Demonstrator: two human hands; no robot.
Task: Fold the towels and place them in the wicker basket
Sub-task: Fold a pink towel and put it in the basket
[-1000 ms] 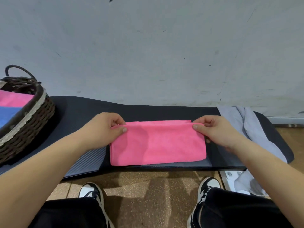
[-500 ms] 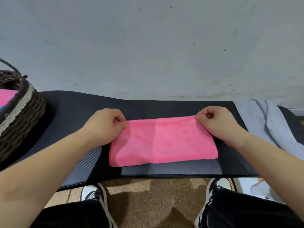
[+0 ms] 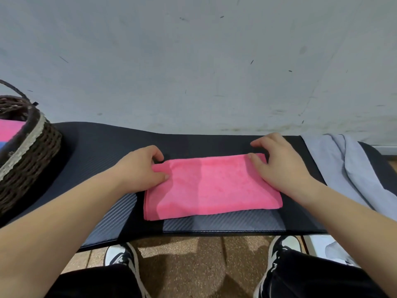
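A pink towel (image 3: 212, 186) lies folded into a flat rectangle on the black padded bench (image 3: 103, 147), in front of me. My left hand (image 3: 137, 171) pinches its far left corner, thumb on top and fingers curled behind the edge. My right hand (image 3: 281, 166) rests on the far right corner with thumb and palm on the cloth, its fingers arched past the edge and holding nothing. The wicker basket (image 3: 32, 151) stands at the bench's left end, cut off by the frame. A folded pink towel (image 3: 10, 130) and a blue one show inside it.
A grey towel (image 3: 343, 166) lies crumpled at the bench's right end and hangs over the front edge. A pale wall runs close behind the bench. My knees and shoes are below the bench's front edge, on a brown floor.
My right hand has let go of the far right corner, and its fingers now reach past the edge. The left hand keeps its pinch. The towel has stayed in place on the bench.
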